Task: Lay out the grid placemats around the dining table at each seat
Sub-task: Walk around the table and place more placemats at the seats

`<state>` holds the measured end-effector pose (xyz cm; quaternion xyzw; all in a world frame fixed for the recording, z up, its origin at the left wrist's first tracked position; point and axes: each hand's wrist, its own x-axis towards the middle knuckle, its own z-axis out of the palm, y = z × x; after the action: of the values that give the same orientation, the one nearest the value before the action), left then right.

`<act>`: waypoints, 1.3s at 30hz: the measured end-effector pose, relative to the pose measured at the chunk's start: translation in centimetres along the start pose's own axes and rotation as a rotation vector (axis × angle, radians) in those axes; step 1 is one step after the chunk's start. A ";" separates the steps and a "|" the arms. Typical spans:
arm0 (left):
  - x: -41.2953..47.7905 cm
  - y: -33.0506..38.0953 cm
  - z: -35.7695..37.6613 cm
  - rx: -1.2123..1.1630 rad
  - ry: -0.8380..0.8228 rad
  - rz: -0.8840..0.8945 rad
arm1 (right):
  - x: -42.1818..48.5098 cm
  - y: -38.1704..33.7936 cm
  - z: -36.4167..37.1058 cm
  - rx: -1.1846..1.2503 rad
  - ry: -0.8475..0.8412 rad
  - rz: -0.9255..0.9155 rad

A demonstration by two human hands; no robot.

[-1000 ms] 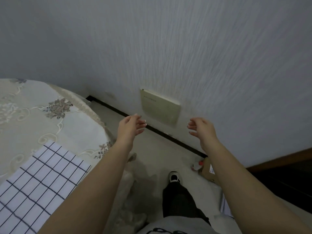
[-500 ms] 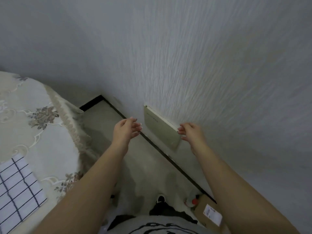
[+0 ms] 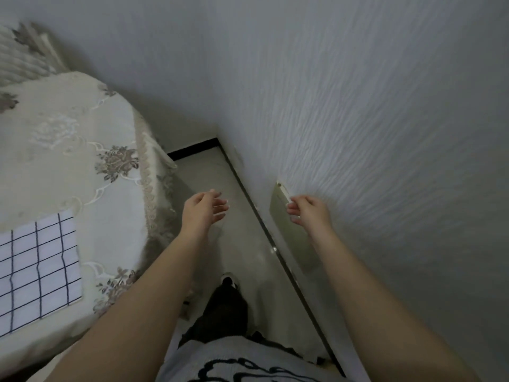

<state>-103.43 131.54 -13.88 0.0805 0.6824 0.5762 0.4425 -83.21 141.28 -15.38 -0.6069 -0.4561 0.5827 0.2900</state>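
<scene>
A textured white wall (image 3: 358,106) fills my right. Left, the table (image 3: 55,166) under cream floral cloth carries one white black-gridded placemat (image 3: 38,268). My left hand (image 3: 202,209) and right hand (image 3: 309,210) hang half-curled, empty. I should fetch another mat and square it at the next seat.

A white grid placemat (image 3: 38,271) with dark lines lies flat on the dining table (image 3: 82,150), well left of both empty hands.

Beige panel (image 3: 292,232) on textured wall (image 3: 371,106).
</scene>
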 end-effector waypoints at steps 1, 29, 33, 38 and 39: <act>0.6 0.0 -0.2 -0.005 0.019 0.000 | 0.8 -0.3 0.6 -0.007 -0.018 -0.002; 23.5 15.0 -5.0 -0.177 0.256 0.033 | 21.5 -14.9 25.1 -0.136 -0.295 -0.019; 25.7 16.5 -6.5 -0.224 0.327 0.037 | 23.5 -17.1 28.6 -0.165 -0.319 -0.032; 28.8 18.5 -9.5 -0.317 0.441 0.067 | 26.3 -20.8 35.5 -0.214 -0.447 -0.081; 29.5 18.8 -10.2 -0.337 0.475 0.070 | 26.7 -21.5 37.2 -0.229 -0.482 -0.089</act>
<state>-135.60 148.53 -13.41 -0.1075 0.6585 0.6990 0.2573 -126.58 167.38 -13.90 -0.4586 -0.6012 0.6417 0.1279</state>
